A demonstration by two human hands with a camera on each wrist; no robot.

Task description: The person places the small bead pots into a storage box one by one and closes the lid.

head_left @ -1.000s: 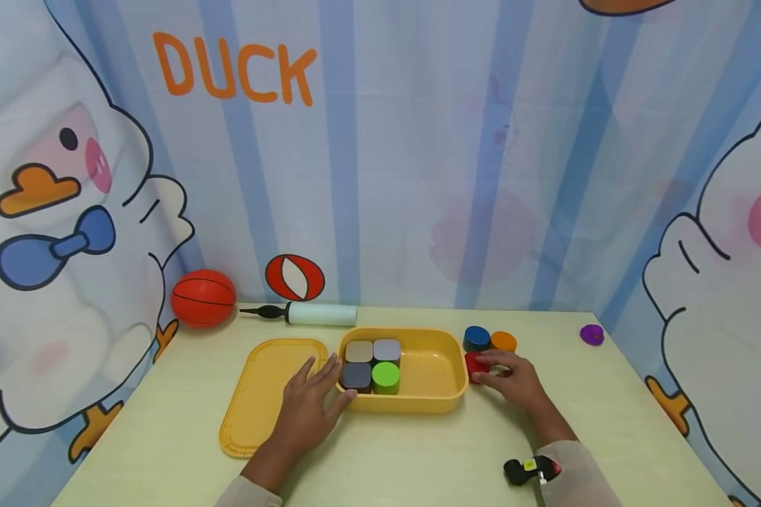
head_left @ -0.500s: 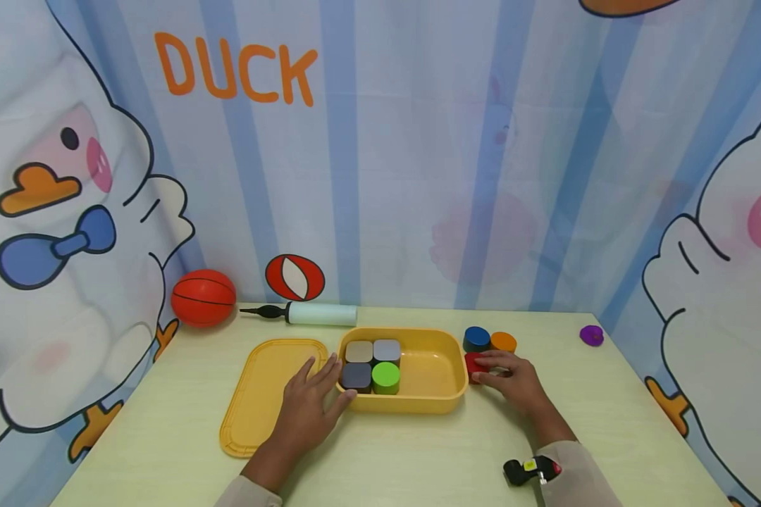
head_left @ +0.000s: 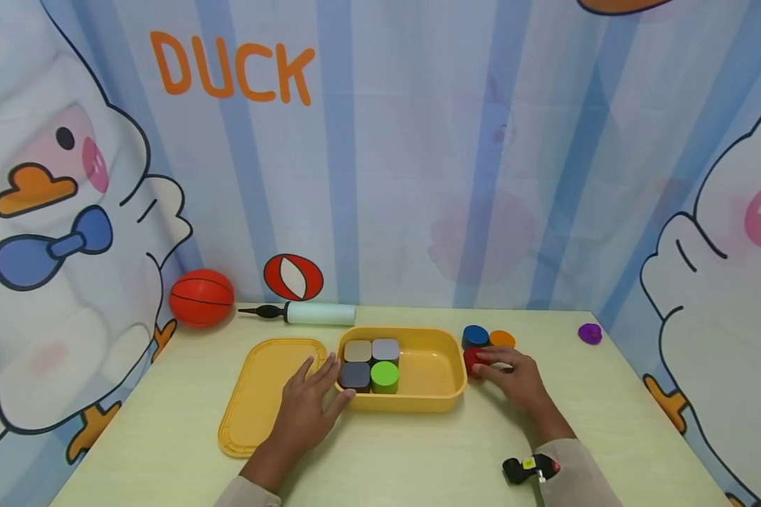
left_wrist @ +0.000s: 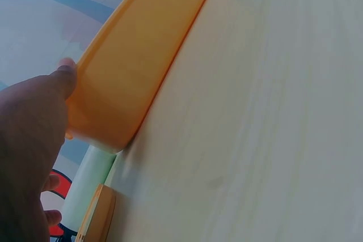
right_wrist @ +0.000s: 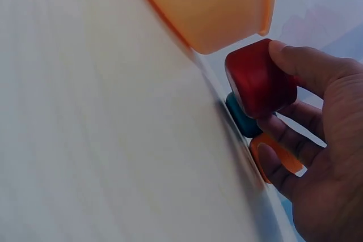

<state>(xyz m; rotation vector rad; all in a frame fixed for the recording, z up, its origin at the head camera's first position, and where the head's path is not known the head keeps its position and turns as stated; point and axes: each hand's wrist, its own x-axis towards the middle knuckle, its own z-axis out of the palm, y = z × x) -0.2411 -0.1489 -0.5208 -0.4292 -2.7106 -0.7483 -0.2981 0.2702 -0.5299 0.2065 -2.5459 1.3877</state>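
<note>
My right hand (head_left: 518,382) pinches a red rounded block (right_wrist: 258,80) between thumb and fingers, just right of the yellow box (head_left: 412,403). In the right wrist view the block shows a gap from the table. Fingers spread, my left hand (head_left: 306,414) rests at the box's left end, thumb at the rim (left_wrist: 82,60). Four-sided beige (head_left: 358,350), lavender (head_left: 385,350) and dark grey (head_left: 355,375) blocks and a round green one (head_left: 384,376) fill the box's left half. A blue block (head_left: 475,335) and an orange block (head_left: 502,339) stand behind the red one.
A flat yellow lid (head_left: 244,415) lies left of the box, partly behind the left hand. Toward the back are a red ball (head_left: 201,298) and a pale hand pump (head_left: 320,314). A small purple object (head_left: 590,334) lies far right. A printed curtain (head_left: 406,141) closes the back.
The red block has shifted slightly up and tipped in my right hand's fingers. My left hand has stayed in place on the box, and the other blocks have not moved.
</note>
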